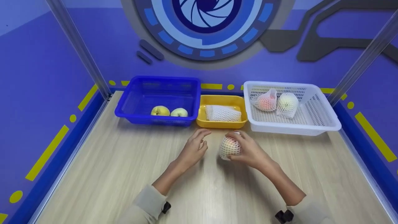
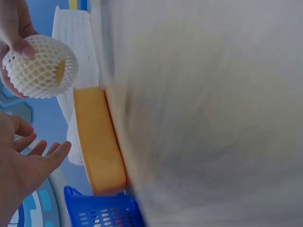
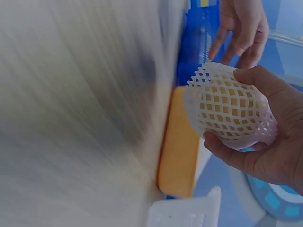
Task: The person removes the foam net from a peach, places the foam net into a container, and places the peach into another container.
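Note:
My right hand [image 1: 253, 152] grips a round fruit [image 1: 229, 147] in a white foam net, thumb and fingers curled round its side. Pale yellow shows through the mesh in the right wrist view, with a pink tint near the palm. The loose net end [image 3: 201, 73] points toward my left hand. In the left wrist view, a bare yellow patch of the fruit [image 2: 40, 68] shows at the net's opening. My left hand [image 1: 193, 149] is beside the fruit and apart from it, fingers loosely bent, holding nothing.
Along the back wall stand a blue basket [image 1: 149, 120] with two bare fruits [image 1: 160, 110], a yellow tray [image 1: 220, 124] with white foam nets [image 1: 222, 113], and a white basket [image 1: 292, 129] holding two netted fruits [image 1: 287, 105]. Metal posts [image 1: 84, 46] rise at both back corners.

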Available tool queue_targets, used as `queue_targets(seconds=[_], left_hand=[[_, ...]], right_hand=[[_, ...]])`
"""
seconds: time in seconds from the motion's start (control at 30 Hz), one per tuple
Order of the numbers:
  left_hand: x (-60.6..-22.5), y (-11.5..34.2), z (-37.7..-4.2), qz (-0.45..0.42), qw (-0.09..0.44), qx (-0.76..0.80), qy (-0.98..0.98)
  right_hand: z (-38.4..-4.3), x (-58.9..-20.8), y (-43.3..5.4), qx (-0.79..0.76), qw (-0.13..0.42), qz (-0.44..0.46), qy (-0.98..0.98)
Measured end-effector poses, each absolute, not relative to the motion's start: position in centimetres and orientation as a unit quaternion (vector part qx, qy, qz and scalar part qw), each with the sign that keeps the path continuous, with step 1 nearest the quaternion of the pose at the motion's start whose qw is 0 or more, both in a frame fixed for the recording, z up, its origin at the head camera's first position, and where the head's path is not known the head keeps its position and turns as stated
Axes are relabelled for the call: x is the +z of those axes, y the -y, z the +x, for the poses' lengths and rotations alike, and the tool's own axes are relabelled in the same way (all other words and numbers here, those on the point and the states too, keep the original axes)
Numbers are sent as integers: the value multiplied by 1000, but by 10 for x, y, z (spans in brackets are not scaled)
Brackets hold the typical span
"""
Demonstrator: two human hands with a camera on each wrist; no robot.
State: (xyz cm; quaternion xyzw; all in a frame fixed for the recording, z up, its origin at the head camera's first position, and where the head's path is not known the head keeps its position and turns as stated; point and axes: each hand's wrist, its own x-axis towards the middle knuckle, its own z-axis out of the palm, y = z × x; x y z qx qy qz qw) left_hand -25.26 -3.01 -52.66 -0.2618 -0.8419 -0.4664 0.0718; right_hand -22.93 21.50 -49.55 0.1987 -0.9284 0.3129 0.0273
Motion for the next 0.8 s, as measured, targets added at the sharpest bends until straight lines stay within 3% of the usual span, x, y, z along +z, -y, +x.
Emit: queue_targets(seconds=[0.37,0.8], left_hand=[[-529,56,-242,-257,83,-397,877],[-537,64,-238,-261,101,-381,881]], right_hand=[[-243,-525,-183,264,20,205,942],[-252,-534,-172,249,-10,191,950]])
